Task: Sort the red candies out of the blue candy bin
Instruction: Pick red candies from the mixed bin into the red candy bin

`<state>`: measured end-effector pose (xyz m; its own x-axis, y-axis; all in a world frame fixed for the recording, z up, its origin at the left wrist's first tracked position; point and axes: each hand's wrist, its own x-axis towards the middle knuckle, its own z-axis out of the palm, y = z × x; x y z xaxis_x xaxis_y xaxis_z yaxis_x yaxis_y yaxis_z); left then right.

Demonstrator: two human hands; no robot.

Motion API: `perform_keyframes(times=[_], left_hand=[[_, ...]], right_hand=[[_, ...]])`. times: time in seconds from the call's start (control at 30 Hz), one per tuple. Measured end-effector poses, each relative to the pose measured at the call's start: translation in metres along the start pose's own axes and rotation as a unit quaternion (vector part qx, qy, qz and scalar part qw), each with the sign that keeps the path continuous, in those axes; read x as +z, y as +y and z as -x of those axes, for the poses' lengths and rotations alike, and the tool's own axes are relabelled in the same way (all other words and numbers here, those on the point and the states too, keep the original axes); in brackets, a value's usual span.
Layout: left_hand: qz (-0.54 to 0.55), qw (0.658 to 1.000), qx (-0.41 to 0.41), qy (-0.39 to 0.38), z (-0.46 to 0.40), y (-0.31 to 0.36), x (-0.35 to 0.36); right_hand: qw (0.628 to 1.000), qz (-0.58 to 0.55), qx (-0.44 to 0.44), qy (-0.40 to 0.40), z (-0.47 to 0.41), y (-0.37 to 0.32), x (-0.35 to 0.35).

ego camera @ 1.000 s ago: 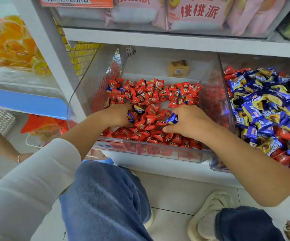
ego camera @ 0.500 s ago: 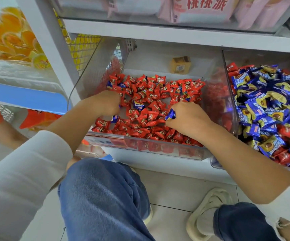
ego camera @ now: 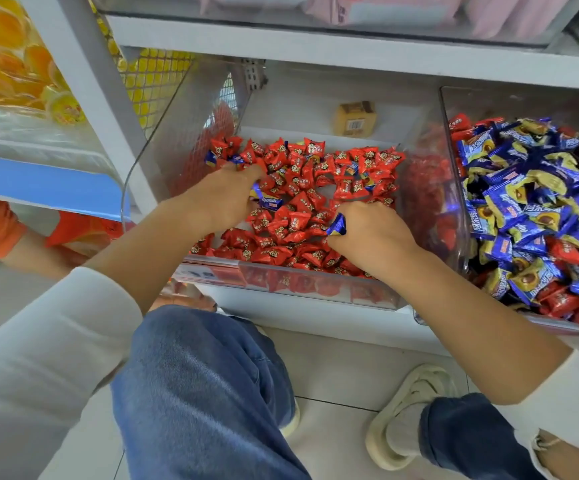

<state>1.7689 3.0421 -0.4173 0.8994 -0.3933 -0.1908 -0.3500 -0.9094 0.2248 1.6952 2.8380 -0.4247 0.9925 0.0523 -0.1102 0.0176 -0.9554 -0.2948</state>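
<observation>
- Now our left hand (ego camera: 227,194) is down in the red candy bin (ego camera: 163,150), fingers curled on a blue candy (ego camera: 268,199) lying among the red candies (ego camera: 302,188)
- We should pinch only blue wrappers and leave the red ones alone
- Our right hand (ego camera: 367,237) is closed around another blue candy, its end (ego camera: 337,225) poking out
- Next door on the right, the blue candy bin (ego camera: 454,161) still has red ones mixed in (ego camera: 565,252); we think those still need picking
- The clear wall between the bins is in the way, so we lift over it
- A small yellow box (ego camera: 354,118) sits behind
</observation>
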Motion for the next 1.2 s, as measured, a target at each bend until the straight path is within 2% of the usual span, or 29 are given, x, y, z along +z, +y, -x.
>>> perform_keyframes(times=[0.1, 0.3, 0.4, 0.5, 0.57, 0.63, 0.77, 0.9, 1.0, 1.1, 1.2], left_hand=[[-0.005, 0.999, 0.039, 0.0, -0.007, 0.01, 0.011], [-0.017, 1.0, 0.006, -0.015, -0.012, 0.009, 0.021], [0.014, 0.999, 0.004, 0.036, -0.008, 0.014, 0.008], [0.029, 0.995, 0.018, 0.089, -0.004, 0.03, -0.01], [0.012, 0.995, 0.022, 0.095, -0.004, 0.037, -0.018], [-0.02, 0.997, 0.006, 0.068, -0.009, 0.035, -0.021], [-0.076, 0.996, -0.027, -0.041, -0.013, 0.03, -0.005], [-0.113, 0.99, -0.065, -0.055, -0.016, 0.034, 0.02], [-0.114, 0.99, -0.081, -0.036, -0.019, 0.032, 0.027], [-0.053, 0.993, -0.102, 0.0, -0.016, 0.036, 0.017], [0.039, 0.987, -0.088, 0.131, -0.007, 0.058, -0.004]], right_hand=[[0.999, -0.027, -0.009, 0.014, 0.003, -0.003, -0.007], [0.993, -0.098, -0.023, 0.068, 0.027, 0.003, -0.049], [0.976, -0.191, -0.045, 0.092, 0.048, 0.009, -0.072], [0.97, -0.205, -0.059, 0.115, 0.067, 0.017, -0.087], [0.969, -0.211, -0.04, 0.125, 0.078, 0.031, -0.095], [0.966, -0.217, -0.008, 0.137, 0.086, 0.053, -0.1], [0.961, -0.21, 0.061, 0.171, 0.1, 0.097, -0.104], [0.952, -0.197, 0.118, 0.202, 0.104, 0.129, -0.102], [0.954, -0.185, 0.135, 0.194, 0.106, 0.139, -0.1], [0.949, -0.206, 0.147, 0.186, 0.105, 0.145, -0.095], [0.938, -0.256, 0.151, 0.176, 0.106, 0.143, -0.094]])
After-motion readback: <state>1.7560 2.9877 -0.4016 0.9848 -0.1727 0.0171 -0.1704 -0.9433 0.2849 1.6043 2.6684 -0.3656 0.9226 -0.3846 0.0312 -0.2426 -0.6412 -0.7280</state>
